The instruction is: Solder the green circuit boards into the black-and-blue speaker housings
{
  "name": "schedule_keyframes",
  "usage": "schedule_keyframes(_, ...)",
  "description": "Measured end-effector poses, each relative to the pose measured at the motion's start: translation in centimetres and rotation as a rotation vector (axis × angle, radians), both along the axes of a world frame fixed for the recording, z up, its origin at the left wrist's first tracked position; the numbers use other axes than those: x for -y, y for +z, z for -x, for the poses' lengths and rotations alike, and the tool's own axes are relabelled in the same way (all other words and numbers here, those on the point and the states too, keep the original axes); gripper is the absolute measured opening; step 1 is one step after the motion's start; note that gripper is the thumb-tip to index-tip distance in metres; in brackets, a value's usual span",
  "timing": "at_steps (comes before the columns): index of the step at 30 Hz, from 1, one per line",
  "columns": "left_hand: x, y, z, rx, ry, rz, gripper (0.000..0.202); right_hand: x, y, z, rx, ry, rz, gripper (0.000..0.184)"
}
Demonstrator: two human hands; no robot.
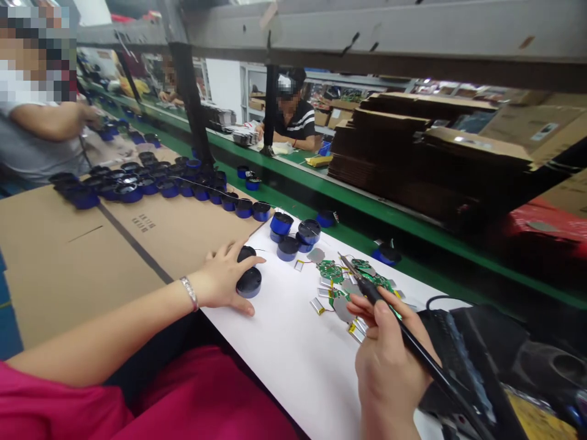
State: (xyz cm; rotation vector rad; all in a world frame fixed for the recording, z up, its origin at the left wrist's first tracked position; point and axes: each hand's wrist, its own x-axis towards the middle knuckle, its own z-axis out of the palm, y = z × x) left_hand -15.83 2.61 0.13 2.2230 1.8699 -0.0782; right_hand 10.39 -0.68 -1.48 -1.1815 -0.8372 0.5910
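My left hand (222, 275) is spread flat beside two round dark housings, its thumb and index finger reaching around the nearer housing (249, 283). The farther housing (246, 253) sits partly under the fingers. In my right hand (389, 351) is a soldering iron (403, 333), its tip pointing up and left above a loose pile of green circuit boards (330, 271). Small silver battery cells (317, 306) with yellow ends and grey discs (342, 307) lie wired among the boards. A cluster of blue-sided round housings (287, 248) stands behind, some stacked.
Brown cardboard (68, 244) at left bears rows of blue housings (169, 187). White board (284, 360) covers my work surface. A green conveyor belt (293, 195) runs behind, carrying a few housings. Stacked cardboard (380, 146) stands beyond. Co-workers sit at left and across the belt.
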Motion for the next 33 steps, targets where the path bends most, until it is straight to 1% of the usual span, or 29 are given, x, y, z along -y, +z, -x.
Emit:
schedule_keyframes(2,-0.6,-0.8,0.3,0.023,-0.029,0.033,0.098,0.9,0.5,-0.2,-0.002,0.005,-0.015,0.033)
schedule_keyframes(4,-1.1,-1.4,0.7,0.067,-0.069,0.037,0.087,1.8,0.7,-0.5,-0.01,0.008,-0.023,0.033)
schedule_keyframes(6,-0.9,-2.0,0.7,0.1,-0.107,-0.003,0.079,2.6,0.7,-0.9,-0.025,-0.001,-0.03,0.032)
schedule_keyframes(8,-0.3,-2.4,0.2,0.108,-0.144,-0.053,0.076,3.2,0.7,-1.4,-0.036,-0.028,-0.041,0.031)
schedule_keyframes(10,0.5,-2.6,-0.7,0.117,-0.207,-0.085,0.075,3.7,0.7,-1.8,-0.037,-0.06,-0.039,0.031)
schedule_keyframes(13,1.4,-2.5,-2.6,0.148,-0.354,-0.087,0.074,4.2,0.8,-2.4,-0.024,-0.095,-0.048,0.03)
schedule_keyframes(17,1.4,-2.5,-5.5,0.208,-0.521,-0.06,0.08,4.4,1.0,-2.9,-0.001,-0.12,-0.079,0.028)
schedule_keyframes(19,1.4,-2.8,-6.8,0.222,-0.558,-0.066,0.082,4.6,1.0,-3.1,0.033,-0.177,-0.07,0.027)
schedule_keyframes(22,1.8,-3.1,-8.5,0.198,-0.561,-0.133,0.08,4.9,1.1,-3.7,0.091,-0.303,-0.046,0.028)
schedule_keyframes(24,2.1,-2.8,-9.5,0.198,-0.604,-0.155,0.08,5.3,1.2,-4.1,0.12,-0.366,-0.022,0.031)
schedule_keyframes(25,2.2,-2.4,-10.1,0.211,-0.643,-0.147,0.082,5.4,1.2,-4.3,0.132,-0.384,-0.006,0.033)
schedule_keyframes(26,2.1,-1.9,-10.7,0.228,-0.677,-0.137,0.085,5.6,1.3,-4.4,0.143,-0.392,0.01,0.035)
schedule_keyframes(28,1.4,-0.5,-12.2,0.257,-0.699,-0.129,0.087,6.0,1.4,-4.6,0.157,-0.396,0.03,0.038)
schedule_keyframes(29,0.8,0.2,-13.2,0.252,-0.689,-0.13,0.082,6.1,1.4,-4.6,0.162,-0.387,0.032,0.038)
schedule_keyframes(31,-0.9,1.0,-15.2,0.191,-0.665,-0.108,0.06,6.4,1.4,-4.6,0.178,-0.35,0.027,0.036)
schedule_keyframes(33,-2.7,1.1,-17.2,0.112,-0.704,-0.062,0.039,6.7,1.3,-4.5,0.205,-0.293,0.027,0.034)
